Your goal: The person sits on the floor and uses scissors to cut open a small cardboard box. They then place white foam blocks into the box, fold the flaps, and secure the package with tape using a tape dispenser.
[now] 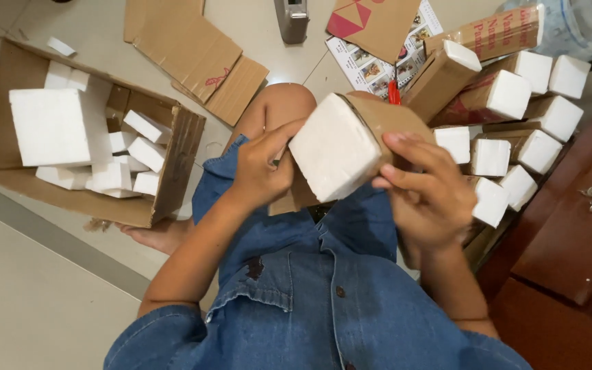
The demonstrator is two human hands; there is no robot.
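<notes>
At left of the frame, an open cardboard box (166,168) on the floor holds white foam pieces. At right, a stack of foam-filled cardboard sleeves (515,130) is partly cut off by the frame edge. At centre, a foam block wrapped in cardboard (340,154) is grasped by both hands: the left hand (262,168) grips its near edge, fingers partly hidden; the right hand (429,192) curls round its side.
</notes>
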